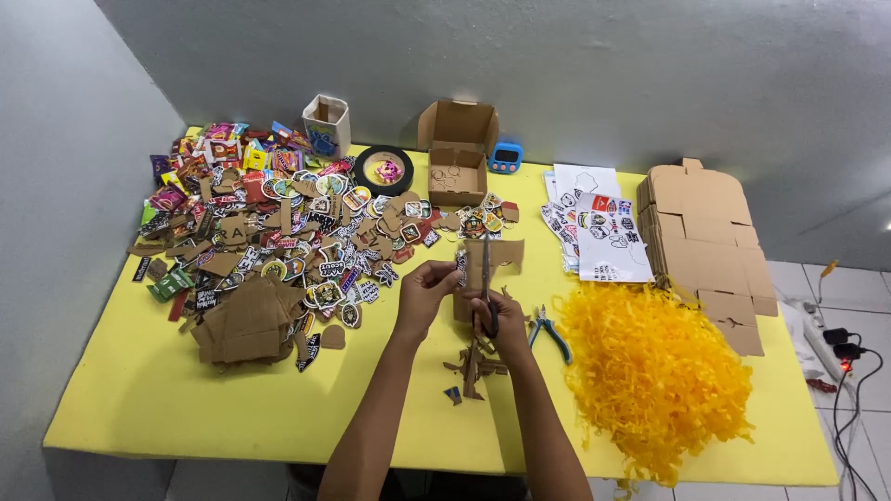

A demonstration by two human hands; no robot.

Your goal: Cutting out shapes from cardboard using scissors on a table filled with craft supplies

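A bright yellow bench (139, 390) carries a many-coloured heap of stickers (278, 213) in red, purple, black, white and yellow. Brown cardboard scraps (473, 366) lie below a plain brown cardboard piece (487, 258). The shredded paper (654, 371) is golden yellow. White sticker sheets (603, 232) show small black and red pictures. The pliers (552, 334) have blue handles. The timer (506, 156) is blue.

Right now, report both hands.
Left hand: closed on a cardboard piece.
Right hand: closed on scissors, cutting it.
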